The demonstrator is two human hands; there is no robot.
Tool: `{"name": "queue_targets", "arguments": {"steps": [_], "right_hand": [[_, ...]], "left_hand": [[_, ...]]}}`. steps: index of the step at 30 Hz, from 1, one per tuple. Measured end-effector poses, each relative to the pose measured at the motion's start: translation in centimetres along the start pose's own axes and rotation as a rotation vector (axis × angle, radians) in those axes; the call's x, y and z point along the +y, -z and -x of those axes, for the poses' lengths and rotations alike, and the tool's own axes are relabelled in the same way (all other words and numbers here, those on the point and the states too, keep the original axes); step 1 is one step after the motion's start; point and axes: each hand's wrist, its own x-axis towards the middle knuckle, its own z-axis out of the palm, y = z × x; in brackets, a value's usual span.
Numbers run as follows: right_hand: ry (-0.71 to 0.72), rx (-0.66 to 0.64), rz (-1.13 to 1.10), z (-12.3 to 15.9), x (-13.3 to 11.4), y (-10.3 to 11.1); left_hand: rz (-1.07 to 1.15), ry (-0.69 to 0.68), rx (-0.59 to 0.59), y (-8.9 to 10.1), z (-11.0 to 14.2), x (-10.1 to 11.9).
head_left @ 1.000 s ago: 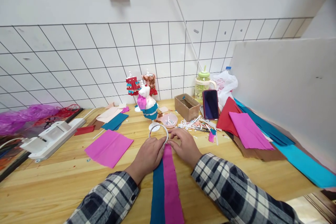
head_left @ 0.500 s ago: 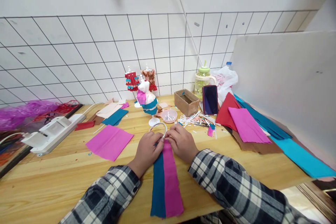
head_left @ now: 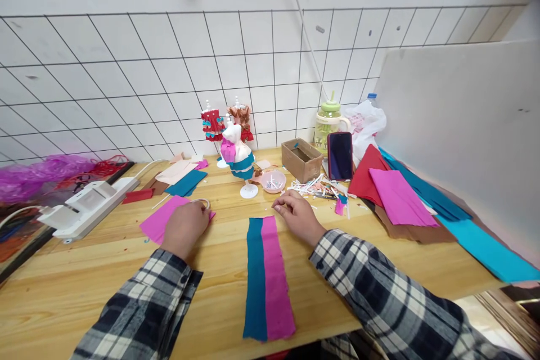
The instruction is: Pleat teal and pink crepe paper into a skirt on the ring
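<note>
The left hand [head_left: 187, 229] has its fingers closed on a white ring [head_left: 206, 200], over the pink sheet [head_left: 162, 218]. The right hand [head_left: 300, 218] is close to the far end of the pink strip [head_left: 278, 278]; I can't tell if its fingers pinch anything. That strip lies side by side with the blue strip [head_left: 255, 278], long edges meeting, on the table [head_left: 219, 292]. Their near ends come close to the table's front edge. Bare wood on both sides gives room to move. Past the far ends are a dish [head_left: 265, 180] and a box [head_left: 295, 167].
</note>
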Motion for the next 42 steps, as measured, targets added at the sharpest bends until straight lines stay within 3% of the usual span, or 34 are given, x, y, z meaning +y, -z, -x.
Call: {"name": "queue_targets", "arguments": {"steps": [2,4,6,9,12,18,23,27,32,42], "right_hand": [[-0.016,-0.023,-0.011,0.1,-0.1,-0.1],[-0.015,-0.044,-0.01,0.2,-0.4,-0.2],[-0.005,-0.072,-0.007,0.4,-0.8,-0.4],[0.011,-0.101,-0.001,0.6,-1.1,-0.5],[0.013,-0.111,0.002,0.7,-1.5,-0.7],[0.006,-0.078,0.026,1.1,-2.0,-1.1],[-0.014,-0.009,0.102,0.9,-1.2,-0.7],[0.137,0.07,0.213,0.9,-1.4,0.3],[0.33,0.029,0.395,1.3,-2.1,0.3],[0.411,-0.022,0.563,1.8,-2.5,0.1]], "left_hand": [[0.028,-0.054,0.127,0.1,0.5,1.3],[0.185,-0.216,0.242,0.6,1.1,3.2],[0.466,-0.421,0.126,1.1,2.0,5.3],[0.65,-0.531,0.015,1.4,3.4,7.8],[0.71,-0.531,0.004,1.0,4.3,9.1],[0.732,-0.527,0.071,0.4,4.6,9.5],[0.95,-0.55,0.071,0.4,5.1,10.1],[1.118,-0.375,-0.07,-0.1,5.0,9.9],[1.246,-0.337,-0.161,-0.7,4.7,9.3],[1.028,-0.413,-0.057,-0.6,5.0,9.3]]}}
